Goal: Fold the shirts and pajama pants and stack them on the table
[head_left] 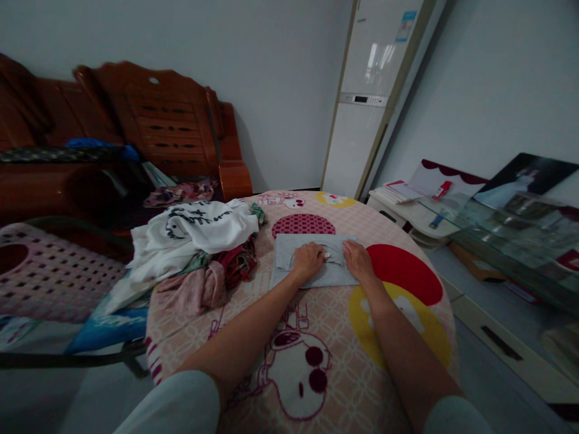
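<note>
A light grey T-shirt (294, 276) lies folded into a flat rectangle on the round table, its neckline and a small white label showing on top. My left hand (309, 261) rests on the shirt with fingers curled in at the neckline, closed on the cloth beside the label. At the shirt's right end, my right hand (357, 260) is closed on the edge, the thumb side toward the neckline. The undersides of the fingers on both hands are hidden. Left of the shirt sits a loose heap of clothes, with a white printed shirt (203, 226) on top and a pink garment (194, 289) in front.
A patterned cloth (335, 374) covers the round table. Behind the heap stands a wooden sofa (163, 120), and a pink perforated chair back (58, 271) is at the left. A glass-topped cabinet (488, 223) flanks the table's right. A tall white air conditioner (362, 132) stands in the corner.
</note>
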`<state>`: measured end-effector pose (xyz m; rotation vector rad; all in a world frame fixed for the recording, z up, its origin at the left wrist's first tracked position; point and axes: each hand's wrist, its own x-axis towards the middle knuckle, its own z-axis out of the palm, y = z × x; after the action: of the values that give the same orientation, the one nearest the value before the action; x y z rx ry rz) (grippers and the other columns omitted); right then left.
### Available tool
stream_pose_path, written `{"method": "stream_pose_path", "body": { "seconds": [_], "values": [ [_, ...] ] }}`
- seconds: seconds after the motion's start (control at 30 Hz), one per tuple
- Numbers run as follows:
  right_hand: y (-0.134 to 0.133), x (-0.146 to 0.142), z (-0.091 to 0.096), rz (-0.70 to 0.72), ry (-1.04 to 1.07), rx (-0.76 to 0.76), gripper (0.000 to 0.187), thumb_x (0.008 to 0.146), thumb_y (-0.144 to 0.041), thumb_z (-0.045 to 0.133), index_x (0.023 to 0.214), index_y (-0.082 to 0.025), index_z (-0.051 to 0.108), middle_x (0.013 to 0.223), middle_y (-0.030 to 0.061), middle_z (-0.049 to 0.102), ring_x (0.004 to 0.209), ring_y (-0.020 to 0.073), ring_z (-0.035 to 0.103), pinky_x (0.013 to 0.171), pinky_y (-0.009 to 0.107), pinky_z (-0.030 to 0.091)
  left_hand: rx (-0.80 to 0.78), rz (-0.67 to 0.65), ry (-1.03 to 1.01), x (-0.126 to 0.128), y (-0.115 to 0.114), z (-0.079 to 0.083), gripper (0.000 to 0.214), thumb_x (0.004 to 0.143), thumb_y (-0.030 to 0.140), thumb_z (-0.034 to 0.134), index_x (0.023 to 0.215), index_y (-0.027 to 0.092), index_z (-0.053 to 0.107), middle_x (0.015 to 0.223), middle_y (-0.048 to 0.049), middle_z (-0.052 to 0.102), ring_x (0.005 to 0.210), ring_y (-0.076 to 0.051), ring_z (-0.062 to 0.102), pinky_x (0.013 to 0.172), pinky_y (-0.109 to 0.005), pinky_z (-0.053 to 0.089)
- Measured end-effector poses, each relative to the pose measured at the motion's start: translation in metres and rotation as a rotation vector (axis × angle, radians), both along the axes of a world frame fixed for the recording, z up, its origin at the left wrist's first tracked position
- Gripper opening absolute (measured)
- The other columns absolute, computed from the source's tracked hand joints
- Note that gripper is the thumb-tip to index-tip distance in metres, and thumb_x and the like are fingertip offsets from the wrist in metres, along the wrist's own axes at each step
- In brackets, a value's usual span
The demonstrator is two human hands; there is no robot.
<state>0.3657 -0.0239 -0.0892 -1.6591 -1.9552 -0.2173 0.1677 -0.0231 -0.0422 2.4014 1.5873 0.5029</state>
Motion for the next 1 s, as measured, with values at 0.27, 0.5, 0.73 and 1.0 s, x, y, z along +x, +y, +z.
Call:
{"method": "stream_pose_path", "body": {
  "seconds": [0.27, 0.5, 0.73, 1.0],
  "values": [
    [0.001, 0.002, -0.002, 0.019, 0.030, 0.004, 0.045, 0.097, -0.030, 0.033, 0.122, -0.011, 0.065, 0.126, 0.0183, 0.065, 0.118, 0.0265, 0.058, 0.106, 0.041, 0.042, -0.061, 0.065, -0.390, -0.003, 0.010, -0.008, 0.019, 0.092, 0.023, 0.051, 0.093, 0.017, 0.070, 0.102, -0.0081, 0.071, 0.097, -0.020, 0.064, 0.087, -0.031, 0.046],
    [0.001, 0.003, -0.005, 0.016, 0.068, 0.011, 0.045, 0.096, -0.029, 0.033, 0.121, -0.011, 0.066, 0.126, 0.0178, 0.065, 0.118, 0.0258, 0.058, 0.106, 0.041, 0.041, 0.073, 0.259, -0.750, -0.045, 0.039, 0.009, 0.034, 0.082, 0.013, 0.055, 0.116, 0.014, 0.061, 0.115, -0.0092, 0.068, 0.100, -0.018, 0.065, 0.090, -0.029, 0.050],
    [-0.001, 0.009, 0.002, -0.331, 0.140, -0.062, 0.039, 0.091, -0.024, 0.040, 0.110, -0.008, 0.069, 0.111, 0.0223, 0.069, 0.107, 0.0305, 0.063, 0.097, 0.044, 0.043, 0.043, 0.448, -0.351, -0.106, 0.053, 0.011, 0.043, 0.083, 0.022, 0.057, 0.123, 0.008, 0.059, 0.121, -0.0175, 0.065, 0.112, -0.027, 0.061, 0.097, -0.034, 0.045],
    [0.003, 0.016, -0.005, -0.450, 0.135, -0.015, 0.037, 0.088, -0.038, 0.049, 0.100, -0.011, 0.070, 0.104, 0.0223, 0.070, 0.104, 0.0316, 0.063, 0.095, 0.043, 0.042, -0.190, 0.388, -0.188, -0.116, 0.061, 0.005, 0.024, 0.083, 0.038, 0.059, 0.078, 0.017, 0.070, 0.079, -0.0064, 0.072, 0.083, -0.022, 0.065, 0.071, -0.026, 0.043]
  ]
}}
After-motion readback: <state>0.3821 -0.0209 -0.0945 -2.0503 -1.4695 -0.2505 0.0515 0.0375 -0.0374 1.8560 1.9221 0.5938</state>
